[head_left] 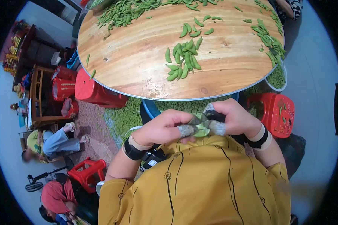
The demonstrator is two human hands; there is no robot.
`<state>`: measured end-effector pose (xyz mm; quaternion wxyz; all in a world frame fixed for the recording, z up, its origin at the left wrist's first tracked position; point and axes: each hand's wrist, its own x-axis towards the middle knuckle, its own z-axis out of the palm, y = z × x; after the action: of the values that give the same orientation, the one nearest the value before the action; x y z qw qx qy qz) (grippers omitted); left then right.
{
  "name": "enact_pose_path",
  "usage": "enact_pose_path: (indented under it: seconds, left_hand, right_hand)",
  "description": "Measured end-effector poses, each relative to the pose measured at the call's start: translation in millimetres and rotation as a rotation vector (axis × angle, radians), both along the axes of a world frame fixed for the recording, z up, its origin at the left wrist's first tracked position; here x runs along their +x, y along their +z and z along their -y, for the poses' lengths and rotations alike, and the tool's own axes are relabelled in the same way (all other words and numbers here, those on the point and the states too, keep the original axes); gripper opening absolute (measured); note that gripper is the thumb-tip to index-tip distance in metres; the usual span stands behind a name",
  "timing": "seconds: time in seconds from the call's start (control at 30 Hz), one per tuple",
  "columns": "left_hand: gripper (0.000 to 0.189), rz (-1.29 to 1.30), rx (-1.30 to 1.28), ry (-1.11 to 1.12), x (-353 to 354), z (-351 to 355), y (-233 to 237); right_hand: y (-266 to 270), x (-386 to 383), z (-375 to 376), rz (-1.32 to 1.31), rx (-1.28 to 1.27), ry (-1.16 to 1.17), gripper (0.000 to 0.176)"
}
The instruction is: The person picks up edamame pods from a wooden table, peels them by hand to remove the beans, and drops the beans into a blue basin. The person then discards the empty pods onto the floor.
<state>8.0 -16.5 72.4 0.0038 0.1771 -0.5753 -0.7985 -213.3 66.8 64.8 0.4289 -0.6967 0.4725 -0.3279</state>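
Head view: your left hand (161,126) and right hand (236,115) meet below the near edge of the wooden counter (131,56). Fingers of both, some tips grey-covered, pinch a green edamame pod (202,132) between them. Loose pods (187,62) lie clustered on the counter. Lettering on the red bag (63,89) and white label (153,162) at your waist: too small to read.

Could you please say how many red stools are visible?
3: a left stool and a right stool beside the table, and a lower-left stool; others may be hidden.
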Motion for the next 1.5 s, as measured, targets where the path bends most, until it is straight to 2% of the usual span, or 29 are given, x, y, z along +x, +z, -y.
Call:
enact_pose_path:
  seconds: [0.07, 0.1, 0.13, 0.17, 0.2, 0.27, 0.3, 0.33, 0.4, 0.43, 0.53, 0.6, 0.67, 0.87, 0.93, 1.07, 1.13, 1.2, 1.23, 1.3, 1.33, 1.4, 1.47, 1.5]
  left_hand:
    - [0.018, -0.058, 0.076, -0.022, 4.5, 0.8, -6.3]
    - [0.016, -0.030, 0.129, 0.137, 5.2, -2.3, -7.7]
    - [0.015, -0.002, 0.179, 0.296, 4.7, -3.7, -9.5]
    - [0.015, 0.041, 0.097, 0.363, 3.0, -3.3, -14.1]
    - [0.015, 0.042, 0.096, 0.367, 1.8, -3.4, -17.1]
    - [0.017, 0.115, -0.111, 0.398, 0.4, -5.7, -21.4]
    - [0.021, 0.133, -0.160, 0.393, -1.1, -6.0, -20.3]
    - [0.021, 0.135, -0.160, 0.394, -2.8, -6.7, -20.4]
    - [0.026, 0.190, -0.315, 0.305, -8.3, -7.9, -20.2]
    - [0.028, 0.187, -0.296, 0.302, -12.3, -10.6, -18.4]
    - [0.022, 0.234, -0.563, 0.270, -19.8, -14.1, -12.6]
    - [0.020, 0.206, -0.613, 0.318, -23.1, -16.9, -16.1]
    - [0.016, 0.167, -0.809, 0.298, -22.2, -18.9, -19.0]
    - [0.011, 0.146, -0.795, 0.225, -17.1, -21.3, -21.1]
    - [0.009, 0.229, -0.423, 0.330, -14.0, -20.3, -22.9]
    - [0.011, 0.347, -0.375, 0.481, -0.3, -13.2, -35.1]
    - [0.010, 0.373, -0.535, 0.479, 4.0, -12.4, -37.1]
    - [0.008, 0.297, -0.821, 0.462, 3.5, -12.2, -39.2]
    - [0.008, 0.298, -0.821, 0.464, 1.0, -11.9, -35.9]
    - [0.007, 0.182, -0.998, 0.429, -5.5, -15.2, -26.2]
    - [0.007, 0.180, -0.997, 0.430, -7.0, -16.1, -25.9]
    - [0.007, -0.001, -0.965, 0.314, -8.7, -15.2, -24.5]
    - [0.007, -0.042, -0.937, 0.311, -8.4, -15.5, -22.2]
    - [0.007, -0.083, -0.819, 0.293, -8.7, -17.0, -19.7]
  right_hand:
    - [-2.9, -1.7, -3.7, 0.301, 0.296, 0.007, 0.027]
    - [-3.3, 2.1, -3.8, 0.305, 0.296, 0.011, 0.027]
    - [-2.9, 7.1, -2.8, 0.358, 0.312, -0.085, 0.024]
    - [-2.7, 10.0, -2.0, 0.408, 0.328, -0.181, 0.022]
    - [-9.1, 9.8, -2.1, 0.409, 0.327, -0.177, 0.022]
    - [-28.0, 9.5, -5.4, -0.341, -0.144, -0.176, 0.017]
    - [-15.3, 15.0, -6.4, -0.333, -0.240, -0.263, 0.017]
    - [-5.6, 17.3, -6.2, -0.331, -0.239, -0.262, 0.017]
    - [6.5, 19.6, -5.3, -0.361, -0.283, -0.284, 0.021]
    - [5.3, 21.4, -4.5, -0.362, -0.286, -0.288, 0.021]
    - [-1.7, 21.2, 1.6, -0.442, -0.324, -0.247, 0.027]
    - [-4.8, 20.0, 1.1, -0.463, -0.306, -0.217, 0.031]
    - [-12.1, 21.5, -2.8, -0.454, -0.273, -0.212, 0.032]
    - [-20.9, 20.8, -11.2, -0.407, -0.277, -0.271, 0.031]
    - [-23.3, 16.8, -11.0, -0.350, -0.313, -0.290, 0.028]
    - [-22.0, 17.9, -13.8, -0.254, -0.239, -0.330, 0.020]
    - [-22.3, 20.3, -16.8, -0.401, -0.334, -0.334, 0.023]
    - [-9.9, 24.0, -16.5, -0.436, -0.337, -0.375, 0.022]
    - [-2.5, 24.4, -14.5, -0.452, -0.332, -0.363, 0.023]
    - [-3.3, 25.8, -12.0, -0.470, -0.323, -0.351, 0.025]
    - [-9.9, 26.7, -9.3, -0.384, -0.330, -0.313, 0.024]
    - [-10.6, 25.9, -4.9, -0.305, -0.351, -0.259, 0.023]
    - [-6.2, 23.4, -6.4, -0.062, -0.025, -0.262, 0.020]
    - [6.4, 22.9, -7.4, 0.181, 0.431, -0.296, 0.020]
